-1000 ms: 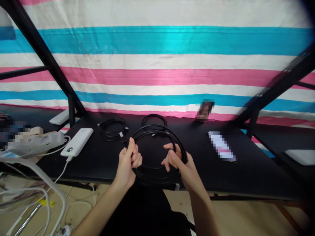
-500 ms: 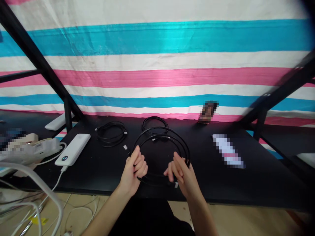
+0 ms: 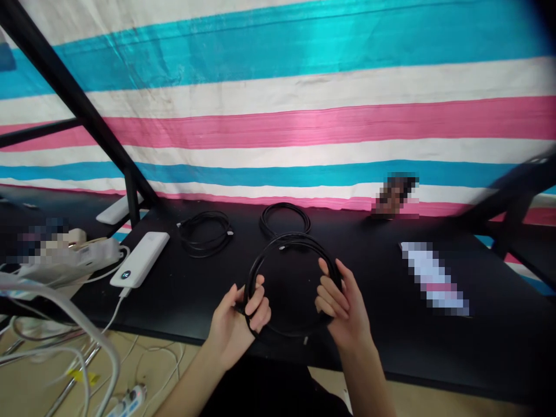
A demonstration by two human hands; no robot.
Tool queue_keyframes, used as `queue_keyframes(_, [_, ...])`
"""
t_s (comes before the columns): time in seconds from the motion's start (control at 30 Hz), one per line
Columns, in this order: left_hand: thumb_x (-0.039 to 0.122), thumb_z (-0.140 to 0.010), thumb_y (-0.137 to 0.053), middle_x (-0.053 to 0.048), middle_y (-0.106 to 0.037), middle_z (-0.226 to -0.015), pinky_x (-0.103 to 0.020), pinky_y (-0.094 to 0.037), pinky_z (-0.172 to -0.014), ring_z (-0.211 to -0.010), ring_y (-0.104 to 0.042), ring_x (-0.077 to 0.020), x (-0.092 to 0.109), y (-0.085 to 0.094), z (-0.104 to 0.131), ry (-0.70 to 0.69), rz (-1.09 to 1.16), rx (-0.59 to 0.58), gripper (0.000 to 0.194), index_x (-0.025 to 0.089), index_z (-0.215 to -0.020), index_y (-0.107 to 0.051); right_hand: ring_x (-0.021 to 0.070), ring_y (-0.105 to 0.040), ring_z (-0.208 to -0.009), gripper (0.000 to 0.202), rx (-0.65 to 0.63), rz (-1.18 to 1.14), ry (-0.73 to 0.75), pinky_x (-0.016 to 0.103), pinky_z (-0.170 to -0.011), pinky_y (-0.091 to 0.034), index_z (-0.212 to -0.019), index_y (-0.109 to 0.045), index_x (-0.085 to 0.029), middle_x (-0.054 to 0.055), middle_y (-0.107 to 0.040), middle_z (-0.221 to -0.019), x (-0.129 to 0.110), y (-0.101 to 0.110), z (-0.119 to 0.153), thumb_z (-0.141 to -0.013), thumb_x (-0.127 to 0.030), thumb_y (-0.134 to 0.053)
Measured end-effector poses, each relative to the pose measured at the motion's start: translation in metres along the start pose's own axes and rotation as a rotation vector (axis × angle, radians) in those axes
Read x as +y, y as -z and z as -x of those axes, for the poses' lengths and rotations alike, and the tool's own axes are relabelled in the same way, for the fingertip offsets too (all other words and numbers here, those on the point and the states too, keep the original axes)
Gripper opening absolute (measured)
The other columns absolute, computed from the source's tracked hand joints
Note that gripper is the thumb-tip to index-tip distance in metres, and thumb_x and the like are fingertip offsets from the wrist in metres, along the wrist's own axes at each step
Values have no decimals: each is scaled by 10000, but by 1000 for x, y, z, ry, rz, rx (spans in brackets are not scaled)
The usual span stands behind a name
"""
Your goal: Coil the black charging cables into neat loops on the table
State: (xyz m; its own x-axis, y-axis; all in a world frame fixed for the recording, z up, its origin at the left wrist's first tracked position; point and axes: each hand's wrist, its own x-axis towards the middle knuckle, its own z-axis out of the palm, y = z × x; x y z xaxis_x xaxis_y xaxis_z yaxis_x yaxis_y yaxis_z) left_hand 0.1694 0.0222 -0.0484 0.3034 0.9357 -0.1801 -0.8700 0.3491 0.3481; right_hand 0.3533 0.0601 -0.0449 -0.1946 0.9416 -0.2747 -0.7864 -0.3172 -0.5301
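Note:
Both hands hold a black cable coiled into a ring (image 3: 262, 253) above the front part of the black table. My left hand (image 3: 243, 315) has its fingers curled round the ring's left side. On the right side, my right hand (image 3: 344, 304) wraps its fingers and thumb round the strands. A small light-coloured tip hangs below the ring near the table's front edge. Behind it lie two more coiled black cables, one at the left (image 3: 204, 255) and one at the back middle (image 3: 284, 205), the latter partly overlapped by the held ring.
A white power bank (image 3: 145, 258) with a white cable plugged in lies on the table (image 3: 373, 347) at the left. Power strips (image 3: 78, 260) and loose cables crowd the far left. Blurred-out flat objects are at the right. Black frame bars (image 3: 80, 110) slant up beside a striped sheet (image 3: 282, 127).
My right hand has closed round the ring, its fingers no longer pointing inward. The ring's strands are bunched closer together, and my left fingers have shifted on it. The view has turned slightly.

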Motion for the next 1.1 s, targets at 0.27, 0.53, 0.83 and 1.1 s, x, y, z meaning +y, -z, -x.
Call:
queue_keyframes(0.27, [531,-771,-601,-5,-510,-574,-286,-400,-625,-579,-570,-172,16,-4,-2,-50,-365,-207,461,113,-954,-660,32,-43,-323,261,99,144,170,128,-285,-141,-925,-722,-238,-131,-212,-360,-8,-8,1,-762,-436,-669])
queue_keyframes(0.53, [441,-826,-590,-104,-679,-717,-368,-436,-801,-835,-639,-274,39,-13,3,-81,-1032,-308,298,148,-814,-638,19,-112,-291,329,172,385,465,136,-316,-146,-1070,-686,-234,-132,-242,-338,-15,-18,10,-818,-440,-639])
queue_keyframes(0.83, [486,-889,-480,-26,-591,-734,-221,-360,-493,-519,-489,-102,39,-30,-2,-400,-1033,-84,419,193,-1171,-584,31,-301,-292,228,104,791,794,177,-348,-233,-1017,-718,-231,-95,-352,-363,10,-35,6,-889,-346,-568])
queue_keyframes(1.1, [458,-915,-437,42,-377,-490,-223,-262,-464,-451,-325,-80,49,-39,1,-479,-1182,41,414,151,-791,-685,75,-417,-343,248,52,1141,900,212,-408,-360,-1033,-732,-290,-73,-468,-404,24,-53,13,-859,-224,-569])
